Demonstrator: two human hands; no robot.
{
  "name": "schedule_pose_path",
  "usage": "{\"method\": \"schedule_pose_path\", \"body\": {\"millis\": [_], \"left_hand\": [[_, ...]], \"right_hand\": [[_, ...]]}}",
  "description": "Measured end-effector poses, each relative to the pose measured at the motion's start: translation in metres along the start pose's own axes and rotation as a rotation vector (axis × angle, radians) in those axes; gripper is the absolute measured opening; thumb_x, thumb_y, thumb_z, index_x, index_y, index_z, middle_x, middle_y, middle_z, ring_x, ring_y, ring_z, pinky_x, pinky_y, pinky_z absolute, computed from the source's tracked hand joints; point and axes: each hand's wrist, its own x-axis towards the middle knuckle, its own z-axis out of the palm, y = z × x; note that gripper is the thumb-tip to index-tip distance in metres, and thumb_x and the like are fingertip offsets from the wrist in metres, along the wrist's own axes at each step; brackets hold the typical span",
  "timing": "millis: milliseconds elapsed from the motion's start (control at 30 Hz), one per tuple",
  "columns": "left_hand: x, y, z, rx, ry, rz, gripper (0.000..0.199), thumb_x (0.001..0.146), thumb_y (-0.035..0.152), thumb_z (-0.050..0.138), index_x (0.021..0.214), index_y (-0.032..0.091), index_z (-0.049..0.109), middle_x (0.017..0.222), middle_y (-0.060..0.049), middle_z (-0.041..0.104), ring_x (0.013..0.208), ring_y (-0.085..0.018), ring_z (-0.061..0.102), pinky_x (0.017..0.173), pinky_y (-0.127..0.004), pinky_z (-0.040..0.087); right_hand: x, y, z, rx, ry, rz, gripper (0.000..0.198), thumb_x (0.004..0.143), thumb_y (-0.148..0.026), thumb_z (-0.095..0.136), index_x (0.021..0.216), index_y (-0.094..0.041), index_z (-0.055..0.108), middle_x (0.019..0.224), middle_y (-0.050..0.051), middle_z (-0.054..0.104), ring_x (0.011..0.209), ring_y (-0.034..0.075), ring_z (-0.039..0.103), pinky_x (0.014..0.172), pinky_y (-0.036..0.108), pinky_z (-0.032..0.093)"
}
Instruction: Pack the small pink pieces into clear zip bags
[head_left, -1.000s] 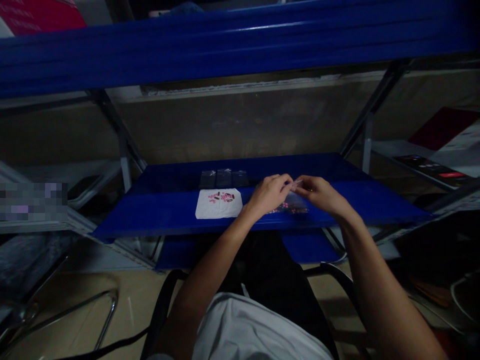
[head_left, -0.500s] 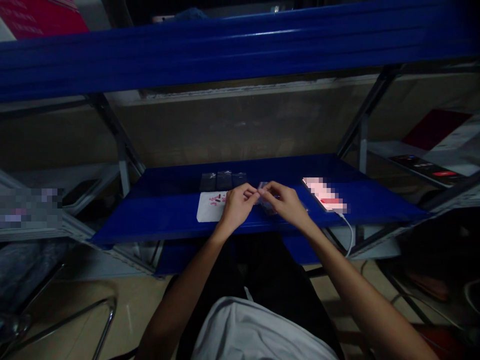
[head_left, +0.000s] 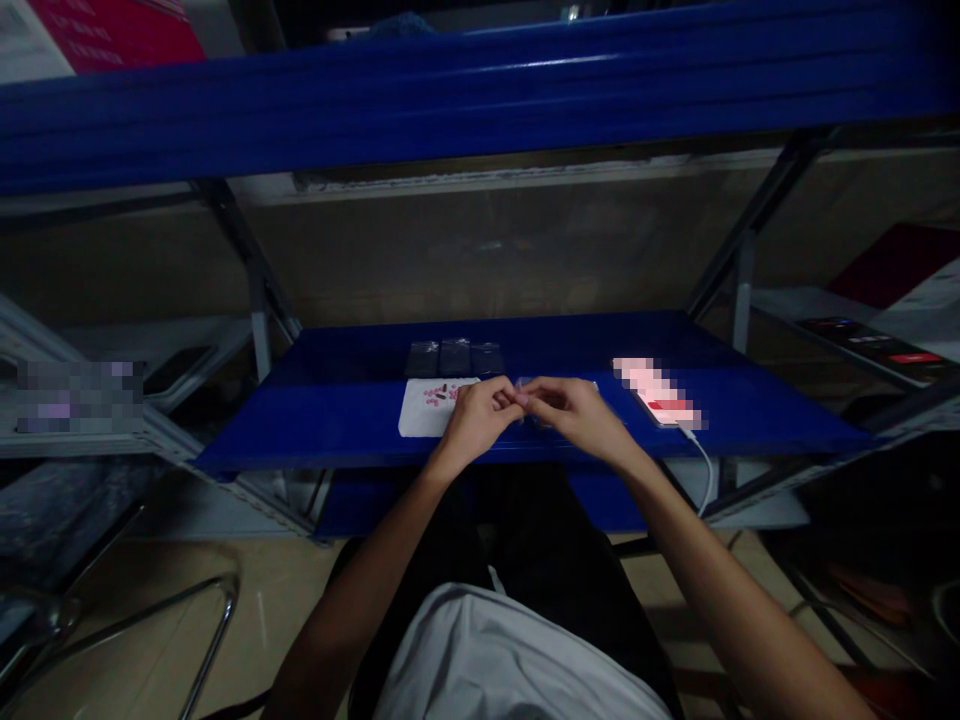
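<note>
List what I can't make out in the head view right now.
Head view throughout:
What, if anything, the left hand and right hand pinch: hidden by their fingers.
The white sheet, right part: behind the left hand.
The phone screen: pixelated.
Whether the three bags hold anything: too dark.

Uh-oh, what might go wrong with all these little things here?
The left hand is very close to the white sheet; a bump might scatter the loose pink pieces on it. The white cable hangs over the front edge of the blue shelf; if the right arm snagged it, the phone might slide.
</note>
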Motion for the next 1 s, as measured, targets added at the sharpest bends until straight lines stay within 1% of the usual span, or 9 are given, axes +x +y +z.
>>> {"method": "schedule_pose_path", "body": {"millis": [67, 167, 333, 500, 600, 700, 833, 933, 1000], "left_hand": [[-0.001, 0.0, -0.003, -0.018, -0.008, -0.002, 0.011, 0.081, 0.015, 0.077, 0.076, 0.017, 0.068, 0.068, 0.001, 0.073, 0.062, -0.012, 0.068, 0.06, -0.021, 0.049], [0.0, -0.001, -0.006, -0.068, -0.052, -0.031, 0.014, 0.08, 0.021, 0.081, 0.078, 0.016, 0.069, 0.07, -0.002, 0.075, 0.067, -0.015, 0.072, 0.062, -0.022, 0.052], [0.002, 0.0, -0.009, -0.039, -0.111, -0.018, 0.01, 0.09, 0.025, 0.071, 0.087, 0.016, 0.073, 0.076, -0.003, 0.076, 0.07, -0.014, 0.073, 0.066, -0.022, 0.054], [-0.001, 0.005, -0.007, 0.08, -0.057, 0.047, 0.011, 0.095, 0.024, 0.063, 0.087, 0.018, 0.069, 0.078, -0.001, 0.075, 0.072, -0.014, 0.073, 0.069, -0.022, 0.054], [-0.003, 0.007, -0.004, 0.185, -0.01, 0.109, 0.008, 0.094, 0.019, 0.062, 0.091, 0.02, 0.069, 0.081, -0.001, 0.077, 0.076, -0.015, 0.074, 0.075, -0.024, 0.055], [-0.004, 0.008, -0.001, 0.214, -0.007, 0.118, 0.01, 0.093, 0.015, 0.061, 0.094, 0.021, 0.069, 0.082, -0.001, 0.077, 0.078, -0.015, 0.075, 0.076, -0.025, 0.056], [-0.002, 0.008, 0.001, 0.19, -0.006, 0.108, 0.01, 0.095, 0.019, 0.061, 0.087, 0.02, 0.067, 0.08, -0.001, 0.076, 0.075, -0.015, 0.073, 0.071, -0.024, 0.055], [-0.001, 0.01, 0.002, 0.206, 0.039, 0.115, 0.013, 0.096, 0.02, 0.06, 0.084, 0.02, 0.064, 0.08, 0.0, 0.074, 0.074, -0.015, 0.072, 0.071, -0.024, 0.054], [-0.001, 0.011, 0.002, 0.234, 0.074, 0.119, 0.013, 0.096, 0.019, 0.059, 0.083, 0.021, 0.063, 0.081, 0.0, 0.073, 0.075, -0.014, 0.07, 0.072, -0.024, 0.053]], "right_hand": [[0.0, -0.003, -0.001, -0.038, -0.024, -0.015, 0.033, 0.097, -0.047, 0.059, 0.096, -0.02, 0.077, 0.087, 0.005, 0.078, 0.076, 0.021, 0.069, 0.064, 0.028, 0.05], [0.0, -0.003, -0.003, -0.115, -0.037, -0.032, 0.036, 0.099, -0.044, 0.053, 0.089, -0.019, 0.076, 0.079, 0.005, 0.075, 0.07, 0.02, 0.066, 0.061, 0.027, 0.046], [0.002, 0.003, -0.006, -0.151, -0.02, -0.035, 0.036, 0.099, -0.043, 0.052, 0.087, -0.019, 0.075, 0.079, 0.004, 0.075, 0.067, 0.02, 0.066, 0.061, 0.027, 0.045], [0.002, 0.0, 0.0, -0.191, 0.032, -0.004, 0.041, 0.101, -0.048, 0.05, 0.084, -0.019, 0.074, 0.073, 0.005, 0.074, 0.064, 0.02, 0.065, 0.059, 0.027, 0.042], [0.003, 0.001, 0.005, -0.111, 0.076, 0.039, 0.046, 0.099, -0.058, 0.054, 0.082, -0.019, 0.072, 0.076, 0.006, 0.076, 0.067, 0.02, 0.069, 0.061, 0.028, 0.045], [0.005, 0.007, 0.008, -0.05, 0.076, 0.063, 0.044, 0.095, -0.062, 0.059, 0.083, -0.021, 0.07, 0.078, 0.007, 0.078, 0.07, 0.022, 0.072, 0.061, 0.028, 0.049], [0.007, 0.01, 0.009, -0.072, 0.062, 0.043, 0.034, 0.097, -0.05, 0.056, 0.081, -0.022, 0.068, 0.078, 0.006, 0.078, 0.07, 0.022, 0.072, 0.063, 0.029, 0.049], [0.006, 0.006, 0.011, -0.155, 0.112, 0.002, 0.029, 0.099, -0.039, 0.051, 0.079, -0.023, 0.064, 0.074, 0.005, 0.076, 0.067, 0.021, 0.071, 0.064, 0.028, 0.047], [0.005, 0.004, 0.014, -0.222, 0.152, -0.023, 0.03, 0.1, -0.035, 0.049, 0.075, -0.023, 0.06, 0.069, 0.005, 0.073, 0.064, 0.02, 0.068, 0.063, 0.028, 0.044]]}}
